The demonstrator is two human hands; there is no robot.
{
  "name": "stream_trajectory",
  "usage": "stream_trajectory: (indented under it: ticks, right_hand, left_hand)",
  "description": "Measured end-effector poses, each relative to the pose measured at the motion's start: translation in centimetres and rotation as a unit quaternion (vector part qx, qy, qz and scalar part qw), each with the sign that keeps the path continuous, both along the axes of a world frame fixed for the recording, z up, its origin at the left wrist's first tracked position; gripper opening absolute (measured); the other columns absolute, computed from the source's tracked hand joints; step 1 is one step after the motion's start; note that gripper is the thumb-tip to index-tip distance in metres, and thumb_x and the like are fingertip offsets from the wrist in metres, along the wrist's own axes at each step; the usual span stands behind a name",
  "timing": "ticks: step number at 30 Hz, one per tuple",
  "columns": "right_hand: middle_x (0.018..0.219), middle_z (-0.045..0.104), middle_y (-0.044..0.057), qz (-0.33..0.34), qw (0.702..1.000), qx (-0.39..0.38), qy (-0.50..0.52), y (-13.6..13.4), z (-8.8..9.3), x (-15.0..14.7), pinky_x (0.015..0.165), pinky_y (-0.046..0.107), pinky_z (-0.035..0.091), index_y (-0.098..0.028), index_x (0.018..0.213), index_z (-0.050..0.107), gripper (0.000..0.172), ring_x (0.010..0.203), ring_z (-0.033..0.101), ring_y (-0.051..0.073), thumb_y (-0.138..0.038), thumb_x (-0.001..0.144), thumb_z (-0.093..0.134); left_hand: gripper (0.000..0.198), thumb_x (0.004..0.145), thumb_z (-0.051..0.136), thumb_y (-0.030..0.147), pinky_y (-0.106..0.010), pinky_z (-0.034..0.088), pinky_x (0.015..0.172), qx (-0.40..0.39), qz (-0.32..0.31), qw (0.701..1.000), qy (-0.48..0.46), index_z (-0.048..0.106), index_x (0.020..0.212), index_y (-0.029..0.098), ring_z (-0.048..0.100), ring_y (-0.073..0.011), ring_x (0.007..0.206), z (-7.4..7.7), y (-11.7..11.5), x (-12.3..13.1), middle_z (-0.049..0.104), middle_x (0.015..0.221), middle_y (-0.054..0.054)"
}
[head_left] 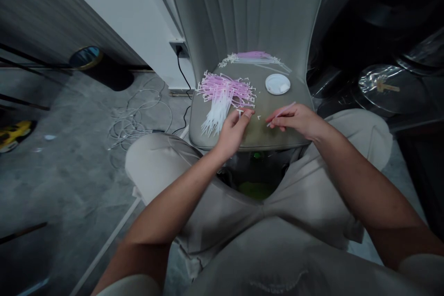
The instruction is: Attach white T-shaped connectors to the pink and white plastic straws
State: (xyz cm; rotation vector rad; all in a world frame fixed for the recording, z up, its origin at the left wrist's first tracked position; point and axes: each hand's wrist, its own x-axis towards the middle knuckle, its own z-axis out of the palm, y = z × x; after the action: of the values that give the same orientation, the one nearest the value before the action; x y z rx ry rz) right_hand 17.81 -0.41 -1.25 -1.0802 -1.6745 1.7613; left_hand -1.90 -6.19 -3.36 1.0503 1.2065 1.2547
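Your left hand (234,132) pinches a small white plastic piece (239,112), and your right hand (294,121) pinches a thin pink stick (281,114). Most sticks lie in the tangled pink-and-white heap (222,95) on the grey chair seat (211,134); a smaller bunch (251,58) lies along the seat's back edge, near a round white lid (277,84).

The small white piece (240,112) pinched in the left hand's fingers (247,113) is partly hidden by them and too small to identify. The tangled pink-and-white plastic strips (225,95) overlap too densely to count. The yellow-and-black toy car (14,135) is cut off by the left edge. Below the grey upholstered chair seat (298,90), a blurred green shape (251,188) sits half hidden by the person's legs (166,166). At right, dark glossy objects (388,88) are too dim to name.
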Motion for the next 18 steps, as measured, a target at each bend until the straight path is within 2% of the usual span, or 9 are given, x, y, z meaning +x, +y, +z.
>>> stream_trajectory:
  ticks: [4,6,9,11,13,16,18]
  right_hand:
    - [0.077,0.073,0.005,-0.064,0.997,-0.004,0.04,-0.1,-0.9,-0.5,0.051,0.022,0.039,-0.014,0.083,0.077,0.027,0.051,0.049,0.006,-0.038,0.072,0.077]
    - [0.076,0.072,0.005,-0.072,0.996,-0.014,0.052,-0.4,-1.4,-1.0,0.051,0.022,0.039,-0.014,0.08,0.076,0.03,0.052,0.05,0.007,-0.042,0.071,0.077]
    - [0.081,0.072,0.005,-0.053,0.996,-0.025,0.066,-0.8,-1.7,-1.5,0.053,0.022,0.041,-0.014,0.083,0.076,0.034,0.056,0.053,0.008,-0.046,0.071,0.077]
    - [0.093,0.073,0.007,-0.03,0.997,-0.017,0.069,-1.1,-1.8,-1.7,0.054,0.023,0.042,-0.015,0.087,0.076,0.035,0.059,0.055,0.008,-0.047,0.073,0.075]
    - [0.111,0.07,0.009,-0.008,0.997,0.001,0.07,-1.5,-1.8,-1.9,0.057,0.022,0.044,-0.016,0.087,0.077,0.031,0.062,0.056,0.007,-0.045,0.076,0.073]
    - [0.129,0.063,0.009,0.025,0.996,0.012,0.082,-2.2,-1.9,-2.5,0.062,0.022,0.047,-0.017,0.086,0.077,0.026,0.068,0.059,0.006,-0.041,0.077,0.073]
    - [0.122,0.066,0.008,0.042,0.995,-0.001,0.094,-2.8,-1.9,-2.9,0.066,0.023,0.049,-0.016,0.084,0.077,0.025,0.072,0.061,0.007,-0.04,0.076,0.075]
  left_hand:
    - [0.037,0.087,0.053,0.054,-0.021,0.017,0.041,-0.04,-0.041,0.995,-0.085,0.057,0.082,0.018,0.023,-0.0066,0.043,-0.4,0.1,0.0,0.03,0.058,0.007]
    - [0.037,0.088,0.05,0.052,-0.022,0.02,0.042,-0.04,-0.031,0.997,-0.054,0.057,0.079,0.017,0.026,-0.0075,0.045,-0.5,0.1,0.0,0.032,0.058,0.006]
    - [0.037,0.091,0.049,0.05,-0.024,0.036,0.055,0.03,0.006,0.998,0.055,0.064,0.083,0.017,0.043,-0.0106,0.057,-0.6,-0.1,0.0,0.044,0.063,0.003]
    - [0.038,0.094,0.047,0.048,-0.027,0.044,0.075,0.098,0.029,0.989,0.111,0.068,0.095,0.017,0.054,-0.0135,0.076,-0.5,-0.2,0.0,0.057,0.076,-0.001]
    - [0.04,0.095,0.045,0.048,-0.031,0.044,0.091,0.133,0.037,0.983,0.117,0.068,0.107,0.018,0.059,-0.0159,0.094,-0.4,-0.3,-0.1,0.066,0.096,-0.006]
    - [0.042,0.097,0.043,0.048,-0.036,0.041,0.101,0.13,0.018,0.988,0.084,0.066,0.117,0.019,0.058,-0.0186,0.112,-0.3,-0.4,-0.1,0.065,0.121,-0.01]
    - [0.043,0.097,0.043,0.048,-0.037,0.039,0.105,0.118,-0.01,0.991,0.068,0.065,0.121,0.02,0.055,-0.0197,0.121,-0.2,-0.7,0.1,0.062,0.13,-0.01]
